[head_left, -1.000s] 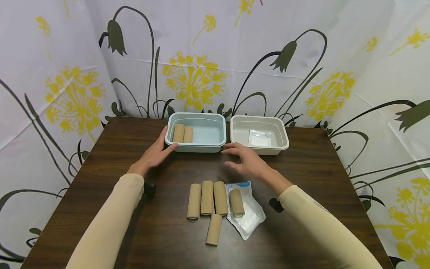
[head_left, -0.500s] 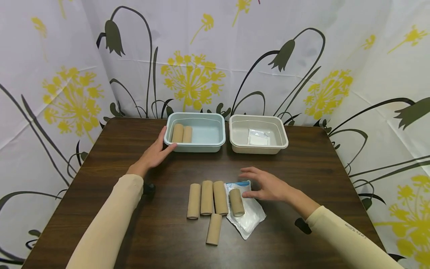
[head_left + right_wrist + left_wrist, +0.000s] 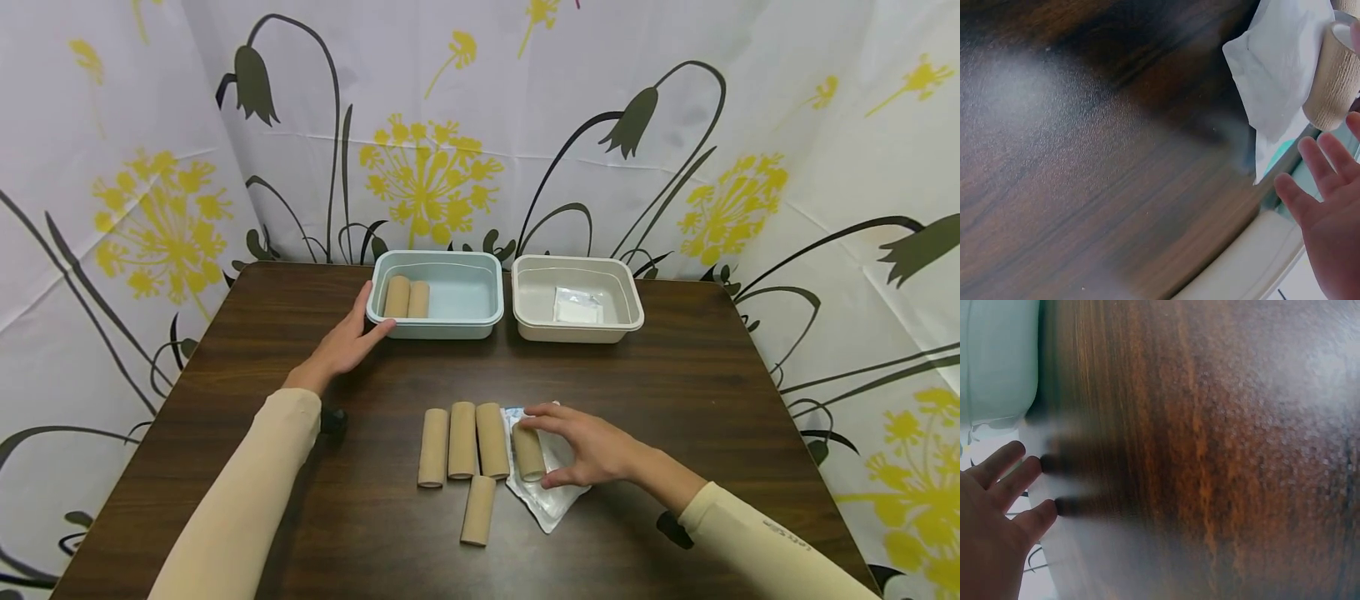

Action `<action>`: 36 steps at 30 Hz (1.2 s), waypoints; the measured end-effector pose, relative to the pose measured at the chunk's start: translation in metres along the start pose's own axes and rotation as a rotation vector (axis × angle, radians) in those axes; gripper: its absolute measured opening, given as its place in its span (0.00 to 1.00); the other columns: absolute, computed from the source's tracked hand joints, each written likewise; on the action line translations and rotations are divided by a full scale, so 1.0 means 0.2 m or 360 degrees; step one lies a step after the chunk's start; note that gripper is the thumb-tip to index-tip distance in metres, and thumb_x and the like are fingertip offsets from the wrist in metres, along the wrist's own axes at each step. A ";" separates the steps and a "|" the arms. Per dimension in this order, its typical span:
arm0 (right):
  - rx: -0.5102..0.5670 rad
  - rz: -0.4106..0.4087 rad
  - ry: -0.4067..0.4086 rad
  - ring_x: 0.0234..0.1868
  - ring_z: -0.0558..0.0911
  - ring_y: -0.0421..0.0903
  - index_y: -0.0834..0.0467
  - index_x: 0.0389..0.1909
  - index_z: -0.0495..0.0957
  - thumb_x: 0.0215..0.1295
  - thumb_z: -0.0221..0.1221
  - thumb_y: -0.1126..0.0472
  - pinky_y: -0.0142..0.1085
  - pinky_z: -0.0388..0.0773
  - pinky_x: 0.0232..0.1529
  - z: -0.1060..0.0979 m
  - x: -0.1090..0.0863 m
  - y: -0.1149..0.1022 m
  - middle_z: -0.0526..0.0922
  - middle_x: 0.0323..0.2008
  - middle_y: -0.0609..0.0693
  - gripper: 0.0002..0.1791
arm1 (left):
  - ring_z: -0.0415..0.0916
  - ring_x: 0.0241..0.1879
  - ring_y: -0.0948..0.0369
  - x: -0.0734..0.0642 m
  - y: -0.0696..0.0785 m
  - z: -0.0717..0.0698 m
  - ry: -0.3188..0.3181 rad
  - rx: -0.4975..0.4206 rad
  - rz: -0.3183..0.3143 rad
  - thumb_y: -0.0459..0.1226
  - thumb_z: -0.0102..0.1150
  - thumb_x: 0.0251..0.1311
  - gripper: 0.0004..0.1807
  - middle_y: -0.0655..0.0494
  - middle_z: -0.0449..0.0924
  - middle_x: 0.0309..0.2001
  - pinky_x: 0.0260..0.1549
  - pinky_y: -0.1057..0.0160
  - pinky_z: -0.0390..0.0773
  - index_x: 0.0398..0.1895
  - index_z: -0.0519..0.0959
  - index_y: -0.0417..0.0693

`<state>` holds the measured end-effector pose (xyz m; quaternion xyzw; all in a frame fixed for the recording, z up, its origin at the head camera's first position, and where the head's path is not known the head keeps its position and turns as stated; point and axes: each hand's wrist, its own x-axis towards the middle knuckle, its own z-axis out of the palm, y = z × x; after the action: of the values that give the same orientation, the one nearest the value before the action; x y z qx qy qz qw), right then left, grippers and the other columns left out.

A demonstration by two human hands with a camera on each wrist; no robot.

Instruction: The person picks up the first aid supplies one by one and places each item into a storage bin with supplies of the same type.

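Note:
In the head view my right hand reaches around a tan crepe-textured roll. Its index finger is over the roll's far end and its thumb by the near end; firm contact cannot be told. That roll lies on a silvery-white packet. Close-up in the right wrist view, the same roll shows a ribbed surface beside spread fingers. My left hand rests against the left end of a pale blue tub, thumb at its front rim and fingers extended. Two tan rolls lie inside the tub.
Left of the packet lie three longer tan rolls side by side, with a shorter roll nearer me. A cream tub holding a small clear-and-white packet stands right of the blue tub. Behind the dark wooden table hangs a flowered curtain.
From the cream tub's front, my right hand has come back toward me and moved right, then left onto the roll on the packet. My left hand stays at the blue tub.

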<state>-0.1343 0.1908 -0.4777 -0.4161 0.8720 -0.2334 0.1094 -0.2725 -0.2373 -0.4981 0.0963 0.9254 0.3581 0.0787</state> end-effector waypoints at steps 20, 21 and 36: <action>-0.0045 -0.0040 0.0020 0.62 0.74 0.46 0.53 0.66 0.73 0.57 0.70 0.44 0.46 0.73 0.57 0.00 0.02 -0.01 0.71 0.65 0.51 0.37 | 0.45 0.73 0.39 0.01 -0.01 0.01 0.0004 -0.0007 0.0002 0.67 0.42 0.66 0.49 0.49 0.35 0.79 0.63 0.31 0.50 0.75 0.22 0.75; -0.0042 -0.0036 0.0019 0.61 0.74 0.45 0.53 0.66 0.73 0.57 0.70 0.44 0.45 0.73 0.57 0.00 0.02 -0.01 0.71 0.65 0.50 0.36 | 0.45 0.73 0.39 0.01 -0.01 0.01 0.0005 -0.0006 0.0004 0.67 0.42 0.66 0.48 0.49 0.35 0.79 0.63 0.31 0.50 0.75 0.22 0.75; -0.0022 0.0053 0.0179 0.62 0.73 0.46 0.53 0.64 0.74 0.56 0.71 0.45 0.45 0.73 0.58 -0.20 0.14 0.01 0.70 0.66 0.50 0.36 | 0.45 0.73 0.38 0.00 0.00 0.00 0.0001 -0.0017 -0.0011 0.67 0.41 0.66 0.48 0.47 0.36 0.78 0.63 0.31 0.50 0.75 0.21 0.75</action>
<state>-0.1695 0.1832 -0.4441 -0.3885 0.8852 -0.2485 0.0613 -0.2720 -0.2366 -0.4987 0.0925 0.9238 0.3627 0.0800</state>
